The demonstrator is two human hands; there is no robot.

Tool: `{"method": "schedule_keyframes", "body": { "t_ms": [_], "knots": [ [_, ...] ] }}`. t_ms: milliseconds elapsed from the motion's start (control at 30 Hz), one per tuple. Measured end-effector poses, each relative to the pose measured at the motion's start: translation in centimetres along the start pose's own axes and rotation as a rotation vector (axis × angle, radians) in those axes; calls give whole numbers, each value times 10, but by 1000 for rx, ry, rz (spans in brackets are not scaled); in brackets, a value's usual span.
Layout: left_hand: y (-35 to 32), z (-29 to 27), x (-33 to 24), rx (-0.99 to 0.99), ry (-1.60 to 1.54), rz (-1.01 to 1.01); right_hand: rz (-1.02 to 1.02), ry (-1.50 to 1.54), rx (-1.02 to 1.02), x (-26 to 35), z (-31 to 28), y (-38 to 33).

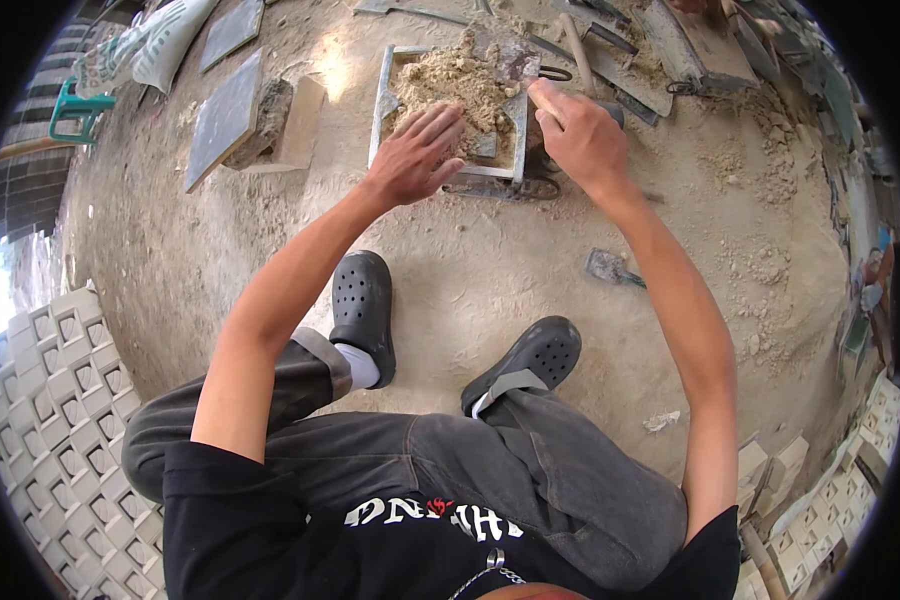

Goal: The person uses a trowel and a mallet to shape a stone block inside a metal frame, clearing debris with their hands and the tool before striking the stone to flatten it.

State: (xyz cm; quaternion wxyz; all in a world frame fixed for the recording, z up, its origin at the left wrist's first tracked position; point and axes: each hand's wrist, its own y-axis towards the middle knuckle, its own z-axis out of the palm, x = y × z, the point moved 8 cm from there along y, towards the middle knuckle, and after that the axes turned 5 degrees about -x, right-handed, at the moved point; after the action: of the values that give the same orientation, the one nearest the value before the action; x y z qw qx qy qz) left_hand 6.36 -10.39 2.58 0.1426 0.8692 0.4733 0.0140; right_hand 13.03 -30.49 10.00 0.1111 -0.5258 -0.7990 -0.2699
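pressing sand (450,85) into mould (382,95)

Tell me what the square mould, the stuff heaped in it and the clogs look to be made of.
Square mould: apparently metal, dull grey with thin straight walls. Heap: damp sandy mix, tan and crumbly, perhaps mortar. Clogs: black moulded foam or rubber, matte, with punched holes.

Left hand (417,152) flat on sand-filled metal mould (385,92), right hand (582,135) beside it

Head camera looks steeply down, close above the mould (450,100).
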Motion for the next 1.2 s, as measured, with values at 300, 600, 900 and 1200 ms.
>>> {"method": "schedule_keyframes", "body": {
  "t_ms": [300, 600, 900, 1200],
  "knots": [
    [-20, -6, 31, 59, 146, -345, 235, 3, 409, 27, 49, -2],
    [-50, 5, 69, 125, 139, -523, 60, 6, 216, 39, 18, 3],
    [-43, 5, 61, 32, 168, -542, -28, 4, 240, 54, 40, -3],
    [24, 20, 3, 169, 13, 92, -53, -79, 181, 35, 51, 14]
  ]
}}
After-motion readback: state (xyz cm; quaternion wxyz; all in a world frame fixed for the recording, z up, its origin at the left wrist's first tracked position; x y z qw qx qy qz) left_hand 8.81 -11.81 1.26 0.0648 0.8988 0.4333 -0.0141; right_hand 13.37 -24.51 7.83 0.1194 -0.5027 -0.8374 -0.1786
